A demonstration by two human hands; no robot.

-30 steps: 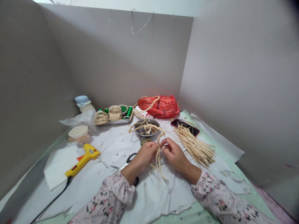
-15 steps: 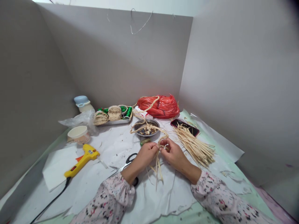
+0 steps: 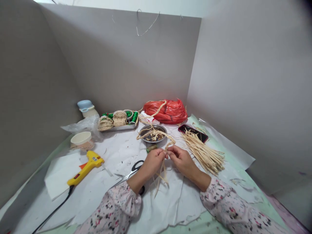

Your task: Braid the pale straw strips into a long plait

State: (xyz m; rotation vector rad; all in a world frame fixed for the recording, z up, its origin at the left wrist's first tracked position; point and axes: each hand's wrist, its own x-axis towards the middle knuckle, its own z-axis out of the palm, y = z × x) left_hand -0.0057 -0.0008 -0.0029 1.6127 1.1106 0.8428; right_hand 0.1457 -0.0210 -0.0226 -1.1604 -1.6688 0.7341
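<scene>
Pinching the braid [image 3: 172,141] near the bowl [image 3: 153,142], between closed fingertips of left hand [image 3: 154,160] and right hand [image 3: 182,160], almost touching; with loose strands [image 3: 164,175] dangling below, apparently holding the weave snug at its lower end.

Soft, moderate light; diagonal shadow across tall grey panel [image 3: 122,58]; glossy red plastic bag [image 3: 168,112] glints; upper-right corner dark, blurred.

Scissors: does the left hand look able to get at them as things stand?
Probably, but not freely: the left hand is pinching the straw braid, and its forearm crosses over the scissors. One black handle loop shows largely uncovered.
</scene>
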